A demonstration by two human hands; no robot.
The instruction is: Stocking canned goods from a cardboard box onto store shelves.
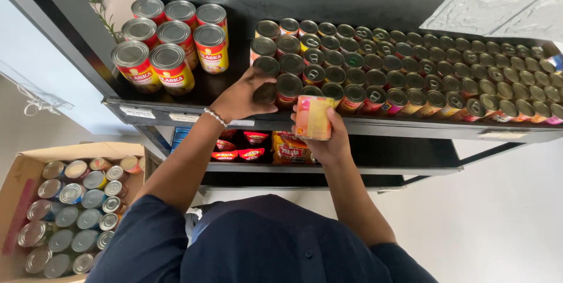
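Shelf (187,104) of small cans (410,78) stretches beyond both hands, with a cardboard box (23,168) of tins low to the left.
Left hand (237,100) grips a dark can (265,93) at the shelf edge; right hand (328,142), just beside it, clasps an orange-labelled can (312,117).

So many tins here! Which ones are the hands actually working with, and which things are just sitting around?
In hand:
- left hand gripping a small dark can at the shelf front
- right hand holding an orange-pink can
- rows of small ring-pull cans they stand beside

Just sitting around:
- big red-and-yellow cans
- cardboard box of cans on the floor
- snack packets on the lower shelf
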